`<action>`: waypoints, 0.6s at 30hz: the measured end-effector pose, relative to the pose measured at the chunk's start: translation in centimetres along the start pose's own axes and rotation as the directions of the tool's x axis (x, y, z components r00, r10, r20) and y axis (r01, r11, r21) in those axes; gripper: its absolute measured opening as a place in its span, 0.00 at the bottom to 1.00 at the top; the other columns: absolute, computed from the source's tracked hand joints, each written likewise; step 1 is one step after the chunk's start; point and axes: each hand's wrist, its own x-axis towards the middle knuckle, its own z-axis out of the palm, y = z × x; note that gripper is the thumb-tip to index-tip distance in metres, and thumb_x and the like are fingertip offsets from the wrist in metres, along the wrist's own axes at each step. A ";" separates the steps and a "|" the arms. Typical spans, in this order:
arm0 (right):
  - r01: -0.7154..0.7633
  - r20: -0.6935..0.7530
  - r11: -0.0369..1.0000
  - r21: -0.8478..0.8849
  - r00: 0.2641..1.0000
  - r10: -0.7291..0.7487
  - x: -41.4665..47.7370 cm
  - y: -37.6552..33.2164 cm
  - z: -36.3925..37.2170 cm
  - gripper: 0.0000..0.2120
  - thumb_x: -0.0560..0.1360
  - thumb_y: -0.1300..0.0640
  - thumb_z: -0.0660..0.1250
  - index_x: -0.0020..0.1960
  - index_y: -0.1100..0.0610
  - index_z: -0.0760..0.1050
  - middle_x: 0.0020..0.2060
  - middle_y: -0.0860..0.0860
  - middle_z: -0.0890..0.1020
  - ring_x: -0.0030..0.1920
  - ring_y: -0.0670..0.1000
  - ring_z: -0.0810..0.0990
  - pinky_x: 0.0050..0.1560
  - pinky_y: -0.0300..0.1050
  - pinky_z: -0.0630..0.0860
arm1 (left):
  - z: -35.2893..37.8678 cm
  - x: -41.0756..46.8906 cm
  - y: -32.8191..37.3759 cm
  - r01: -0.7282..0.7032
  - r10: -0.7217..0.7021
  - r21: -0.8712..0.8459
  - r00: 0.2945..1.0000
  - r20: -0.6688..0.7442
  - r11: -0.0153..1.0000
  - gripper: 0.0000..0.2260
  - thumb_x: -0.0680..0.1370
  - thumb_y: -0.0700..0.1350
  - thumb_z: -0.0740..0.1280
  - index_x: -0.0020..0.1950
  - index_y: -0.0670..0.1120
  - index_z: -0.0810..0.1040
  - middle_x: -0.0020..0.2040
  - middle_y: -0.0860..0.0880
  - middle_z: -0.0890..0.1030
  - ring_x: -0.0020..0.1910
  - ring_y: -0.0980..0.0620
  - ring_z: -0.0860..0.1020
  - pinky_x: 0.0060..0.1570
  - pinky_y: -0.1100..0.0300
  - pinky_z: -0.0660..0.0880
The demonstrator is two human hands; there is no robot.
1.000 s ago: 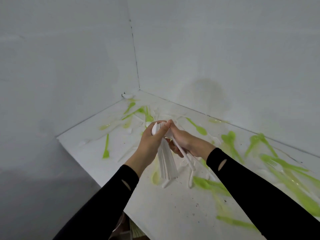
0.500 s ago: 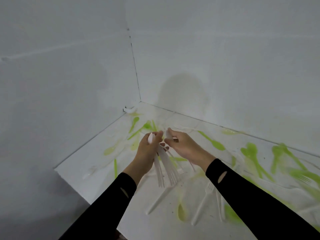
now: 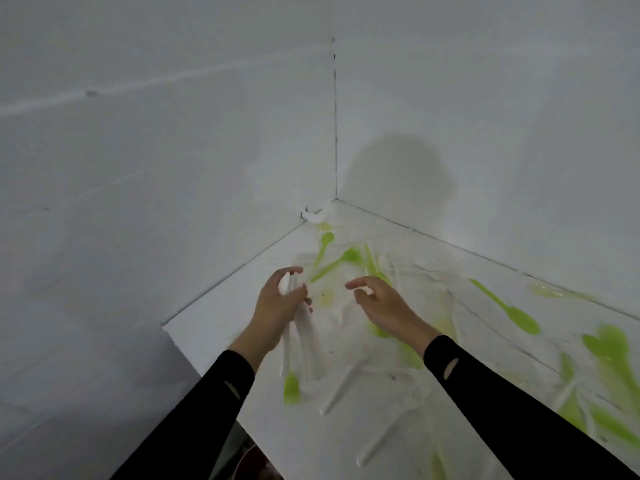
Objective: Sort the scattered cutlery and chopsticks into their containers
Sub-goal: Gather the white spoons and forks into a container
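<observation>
My left hand (image 3: 277, 306) is closed around a bundle of white plastic cutlery (image 3: 304, 344) whose handles hang down toward the white table (image 3: 221, 327). My right hand (image 3: 384, 306) hovers just to the right of it, fingers curled apart and holding nothing. Green plastic spoons lie scattered on the table: one (image 3: 337, 259) just beyond my hands, one (image 3: 509, 308) to the right, one (image 3: 291, 388) below my left hand. White cutlery pieces (image 3: 341, 386) lie on the table near my wrists, hard to tell apart against the surface. No container is in view.
White walls meet in a corner (image 3: 335, 199) at the back of the table. The table's left edge (image 3: 194, 355) drops off beside my left forearm. Several more green utensils (image 3: 609, 358) are blurred at the right.
My right hand has drawn away from the bundle to the right and now holds nothing. The left hand keeps the white cutlery. The view has tilted upward.
</observation>
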 end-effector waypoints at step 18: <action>0.168 0.170 0.714 -0.680 0.983 -0.070 6.2 0.0 8.6 0.22 0.76 0.63 0.58 0.70 0.55 0.66 0.68 0.53 0.69 0.65 0.56 0.70 0.60 0.48 0.67 | -12.3 0.2 -7.2 0.096 -0.078 0.867 0.995 -0.066 0.489 0.21 0.72 0.47 0.75 0.61 0.45 0.73 0.56 0.44 0.79 0.56 0.44 0.78 0.51 0.56 0.73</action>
